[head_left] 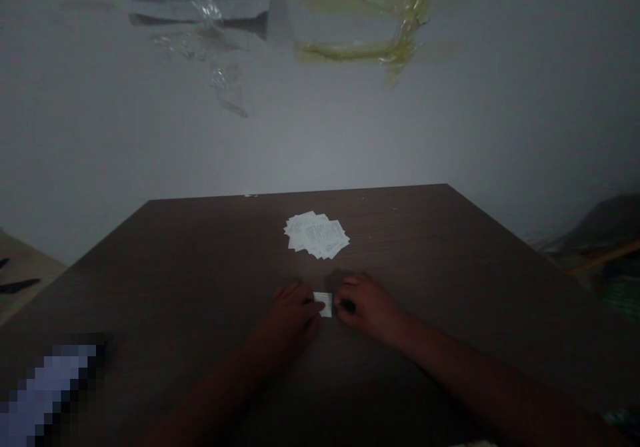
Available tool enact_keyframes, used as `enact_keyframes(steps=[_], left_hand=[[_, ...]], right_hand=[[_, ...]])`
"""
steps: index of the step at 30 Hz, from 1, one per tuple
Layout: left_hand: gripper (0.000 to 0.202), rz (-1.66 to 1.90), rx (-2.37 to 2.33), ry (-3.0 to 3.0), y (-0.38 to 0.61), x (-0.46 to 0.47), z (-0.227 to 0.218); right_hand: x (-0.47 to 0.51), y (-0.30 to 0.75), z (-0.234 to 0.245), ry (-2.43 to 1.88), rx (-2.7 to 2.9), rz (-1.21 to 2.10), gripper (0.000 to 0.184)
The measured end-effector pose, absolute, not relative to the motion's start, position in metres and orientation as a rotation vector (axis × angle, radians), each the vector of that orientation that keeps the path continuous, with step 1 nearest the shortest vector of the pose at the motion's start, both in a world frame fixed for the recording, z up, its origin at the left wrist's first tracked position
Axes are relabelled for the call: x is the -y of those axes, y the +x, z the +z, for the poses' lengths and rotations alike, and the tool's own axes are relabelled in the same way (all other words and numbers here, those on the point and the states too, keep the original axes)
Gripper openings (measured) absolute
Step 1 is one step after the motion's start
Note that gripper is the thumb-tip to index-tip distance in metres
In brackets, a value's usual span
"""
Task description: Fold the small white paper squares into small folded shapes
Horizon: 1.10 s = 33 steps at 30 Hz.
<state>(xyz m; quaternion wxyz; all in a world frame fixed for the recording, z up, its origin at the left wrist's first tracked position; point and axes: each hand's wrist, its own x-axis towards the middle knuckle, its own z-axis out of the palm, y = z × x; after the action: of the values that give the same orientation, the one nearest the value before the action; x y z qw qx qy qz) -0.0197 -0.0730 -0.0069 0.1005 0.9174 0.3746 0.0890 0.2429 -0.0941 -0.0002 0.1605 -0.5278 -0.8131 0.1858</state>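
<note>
One small paper [327, 299], one pile of sheets [317, 235]

Two bare hands meet over one table [210, 253]. The single small paper lies between them, nearer the person than the pile. The left hand [297, 307] has its thumb on the paper's left part; whether it pinches the paper, one cannot tell. The right hand [367, 303] is curled just beside the right edge, its grip unclear. Beyond them sits one pile, its overlapping sheets too many to count.
</note>
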Motion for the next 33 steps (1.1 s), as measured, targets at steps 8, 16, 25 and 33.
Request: enact_keyframes(steps=[8, 16, 25, 33], left_hand=[[0.036, 0.199, -1.046, 2.741, -0.02, 0.071, -0.006], [0.041, 0.175, -1.03, 2.731, -0.02, 0.074, 0.013], [0.044, 0.227, -1.016, 2.726, -0.021, 0.078, 0.017], [0.045, 0.226, -0.982, 2.662, -0.025, 0.071, 0.006]], right_hand=[[0.099, 0.241, 0.002, -1.414, 2.493, 0.448, 0.01], [0.09, 0.245, -0.004, -1.525, 2.416, 0.338, 0.012], [0.081, 0.247, -0.009, -1.553, 2.336, 0.319, 0.016], [0.084, 0.253, -0.01, -1.221, 2.458, 0.503, 0.027]])
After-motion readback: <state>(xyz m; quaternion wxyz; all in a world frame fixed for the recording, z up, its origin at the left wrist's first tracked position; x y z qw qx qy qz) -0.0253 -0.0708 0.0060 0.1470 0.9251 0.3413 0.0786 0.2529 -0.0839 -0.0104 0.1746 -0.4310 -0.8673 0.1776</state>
